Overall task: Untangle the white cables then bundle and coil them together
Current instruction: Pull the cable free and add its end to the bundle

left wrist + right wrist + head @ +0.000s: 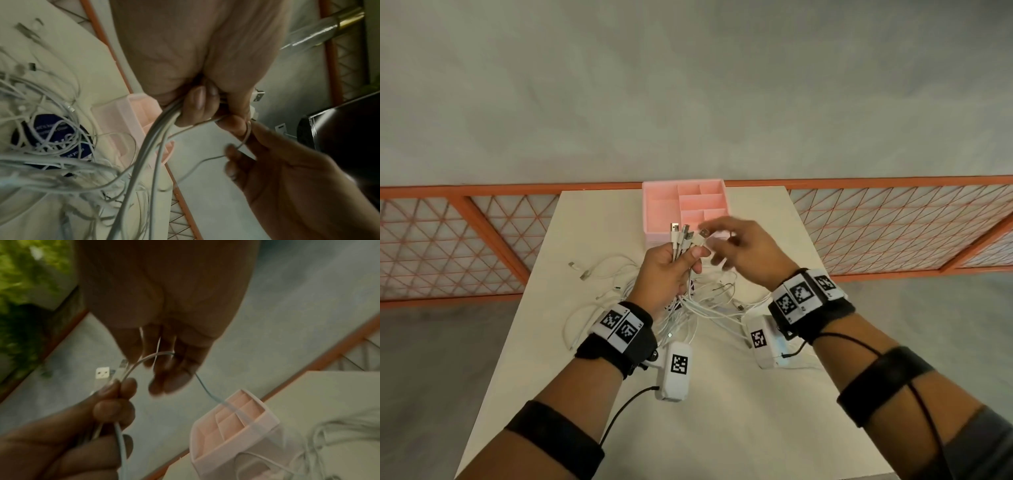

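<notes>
several white cables (709,305) lie in a loose tangle on the pale table (756,428), and a bunch of them rises into the left hand (671,270), whose fingers are curled tight round the strands so that the usb plugs (683,234) fan out above the fist. the right hand (743,250) hovers just beside that fist, its fingers loosely bent; in the wrist views one thin cable (144,360) loops across the fingertips (170,382) and runs down toward the table, but the blur hides whether it is pinched or merely draped there. just behind the plugs stands a pink organiser box (654,212) with several compartments, at the far edge of the table. under the tangle the left wrist view shows a dark blue round item with pale lettering (49,128), too blurred to read. beyond the table runs an orange lattice railing (448,240). both wrists wear black bands with square coded markers.
</notes>
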`<action>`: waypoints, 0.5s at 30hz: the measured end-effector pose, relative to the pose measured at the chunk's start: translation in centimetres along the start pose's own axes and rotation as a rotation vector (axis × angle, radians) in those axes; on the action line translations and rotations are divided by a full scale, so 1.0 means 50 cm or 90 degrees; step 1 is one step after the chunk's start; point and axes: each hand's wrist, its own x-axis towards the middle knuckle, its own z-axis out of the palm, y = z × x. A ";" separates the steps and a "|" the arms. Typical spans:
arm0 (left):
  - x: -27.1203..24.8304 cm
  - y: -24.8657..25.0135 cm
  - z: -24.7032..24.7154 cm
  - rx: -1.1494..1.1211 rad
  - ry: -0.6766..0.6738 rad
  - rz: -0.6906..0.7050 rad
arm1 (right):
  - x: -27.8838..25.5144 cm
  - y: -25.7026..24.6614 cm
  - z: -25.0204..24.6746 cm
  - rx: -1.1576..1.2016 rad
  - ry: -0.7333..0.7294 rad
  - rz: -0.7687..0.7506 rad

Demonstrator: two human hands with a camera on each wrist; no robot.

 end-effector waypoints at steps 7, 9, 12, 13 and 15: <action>-0.025 -0.028 -0.017 -0.035 0.010 -0.044 | 0.049 -0.063 -0.056 -0.099 0.085 -0.044; -0.031 -0.043 -0.025 -0.027 0.015 -0.049 | 0.074 -0.095 -0.094 -0.012 0.203 -0.078; -0.032 -0.047 -0.031 -0.011 0.015 -0.062 | 0.101 -0.129 -0.149 0.078 0.358 -0.107; -0.032 -0.046 -0.033 -0.002 0.006 -0.067 | 0.105 -0.137 -0.165 0.108 0.408 -0.110; -0.035 -0.043 -0.035 0.029 -0.007 -0.082 | 0.110 -0.145 -0.200 0.182 0.514 -0.096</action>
